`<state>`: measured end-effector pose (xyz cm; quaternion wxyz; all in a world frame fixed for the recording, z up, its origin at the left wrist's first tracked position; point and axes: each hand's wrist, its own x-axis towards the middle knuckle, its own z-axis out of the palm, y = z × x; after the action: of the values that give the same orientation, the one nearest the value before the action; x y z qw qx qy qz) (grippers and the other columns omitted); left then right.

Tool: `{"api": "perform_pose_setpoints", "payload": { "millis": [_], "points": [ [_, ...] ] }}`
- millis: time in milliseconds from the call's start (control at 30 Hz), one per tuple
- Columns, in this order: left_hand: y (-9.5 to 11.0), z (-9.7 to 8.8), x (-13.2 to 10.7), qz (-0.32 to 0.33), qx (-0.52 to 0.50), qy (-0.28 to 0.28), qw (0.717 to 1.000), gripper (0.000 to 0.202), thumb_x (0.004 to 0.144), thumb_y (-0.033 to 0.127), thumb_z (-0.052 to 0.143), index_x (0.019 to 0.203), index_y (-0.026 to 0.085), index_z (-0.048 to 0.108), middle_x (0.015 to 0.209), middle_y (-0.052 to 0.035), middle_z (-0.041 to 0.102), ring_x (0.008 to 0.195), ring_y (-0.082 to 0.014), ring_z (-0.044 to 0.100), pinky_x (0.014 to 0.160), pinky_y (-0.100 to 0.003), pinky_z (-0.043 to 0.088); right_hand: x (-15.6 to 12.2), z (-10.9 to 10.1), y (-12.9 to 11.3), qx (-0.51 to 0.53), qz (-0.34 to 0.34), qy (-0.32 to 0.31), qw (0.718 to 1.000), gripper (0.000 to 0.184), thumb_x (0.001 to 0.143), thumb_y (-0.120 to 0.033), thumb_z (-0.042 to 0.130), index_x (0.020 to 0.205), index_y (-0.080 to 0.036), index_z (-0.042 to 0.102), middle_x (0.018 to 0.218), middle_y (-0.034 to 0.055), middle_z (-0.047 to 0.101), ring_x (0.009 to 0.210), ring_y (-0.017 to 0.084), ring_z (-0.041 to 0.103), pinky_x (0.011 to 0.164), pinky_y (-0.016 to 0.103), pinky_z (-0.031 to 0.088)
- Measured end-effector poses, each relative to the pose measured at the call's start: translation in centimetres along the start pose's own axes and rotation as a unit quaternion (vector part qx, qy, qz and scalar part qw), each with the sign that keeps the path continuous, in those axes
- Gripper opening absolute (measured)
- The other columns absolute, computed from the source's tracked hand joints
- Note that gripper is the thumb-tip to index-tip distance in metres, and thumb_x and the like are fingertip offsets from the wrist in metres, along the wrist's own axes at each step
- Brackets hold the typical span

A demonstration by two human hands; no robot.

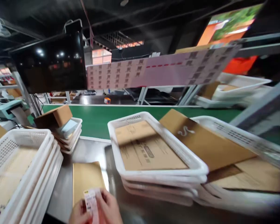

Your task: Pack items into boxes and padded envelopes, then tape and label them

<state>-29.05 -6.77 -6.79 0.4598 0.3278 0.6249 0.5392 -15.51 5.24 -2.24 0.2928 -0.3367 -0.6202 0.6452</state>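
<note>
Left hand [80,213] and right hand [110,207] pinch a printed white paper strip [90,199] over a flat tan envelope [87,175] near the metal bench [84,152] edge.

Under a dim ceiling [49,15], glare whitens the counter [87,149] toward its far edge, a shadow crosses the cardboard [151,152], and blur smears baskets [238,199] at the counter's right edge.

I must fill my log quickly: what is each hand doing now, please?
Left hand: closed, pinching the printed label near its lower left.
Right hand: closed, holding the same label from the right.
</note>
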Motion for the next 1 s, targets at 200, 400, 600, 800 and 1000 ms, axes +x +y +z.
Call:
{"api": "perform_pose_setpoints", "payload": {
  "millis": [200,400,600,800,1000],
  "points": [
    [3.3,-0.9,-2.0,-0.007,-0.064,0.119,0.991,0.059,0.071,0.068,0.086,0.100,0.017,0.078,0.097,-0.0121,0.081,0.090,-0.0273,0.076,0.082,-0.036,0.061,0.1,1.1,-1.0,-0.044,0.026,-0.151,0.987,0.017,0.073,-0.028,0.072,0.088,-0.021,0.074,0.071,-0.0008,0.072,0.067,0.019,0.066,0.065,0.030,0.051],
    [4.1,0.0,-2.9,-0.010,-0.068,0.174,0.982,0.055,0.073,0.068,0.082,0.089,0.016,0.080,0.080,-0.0070,0.079,0.075,-0.0226,0.072,0.071,-0.030,0.057,0.4,1.4,-1.4,-0.117,-0.079,-0.122,0.983,0.006,0.084,-0.022,0.065,0.085,-0.021,0.071,0.076,0.0005,0.074,0.071,0.017,0.067,0.070,0.029,0.051],
    [4.5,-0.2,-3.1,-0.001,-0.005,0.167,0.986,0.050,0.080,0.066,0.075,0.081,0.017,0.078,0.067,-0.0031,0.071,0.062,-0.0170,0.062,0.060,-0.027,0.049,0.7,0.7,-1.9,-0.218,-0.264,-0.176,0.923,0.018,0.097,-0.023,0.058,0.092,-0.022,0.076,0.085,0.0058,0.080,0.077,0.019,0.073,0.071,0.030,0.056],
    [4.8,0.0,-3.3,-0.015,0.036,0.155,0.987,0.043,0.082,0.059,0.072,0.080,0.017,0.079,0.073,-0.0061,0.076,0.066,-0.0201,0.067,0.063,-0.028,0.052,0.7,0.6,-1.0,-0.341,-0.427,-0.140,0.826,0.020,0.104,-0.022,0.054,0.099,-0.022,0.073,0.086,0.0036,0.082,0.074,0.018,0.075,0.067,0.028,0.056],
    [5.3,0.0,-3.5,-0.036,0.037,0.148,0.988,0.044,0.080,0.059,0.070,0.081,0.016,0.080,0.077,-0.0082,0.080,0.079,-0.0249,0.074,0.075,-0.031,0.057,0.2,0.8,0.2,-0.348,-0.460,-0.113,0.809,0.022,0.105,-0.024,0.052,0.106,-0.023,0.074,0.092,0.0034,0.083,0.078,0.017,0.076,0.069,0.028,0.056]
  ]
}}
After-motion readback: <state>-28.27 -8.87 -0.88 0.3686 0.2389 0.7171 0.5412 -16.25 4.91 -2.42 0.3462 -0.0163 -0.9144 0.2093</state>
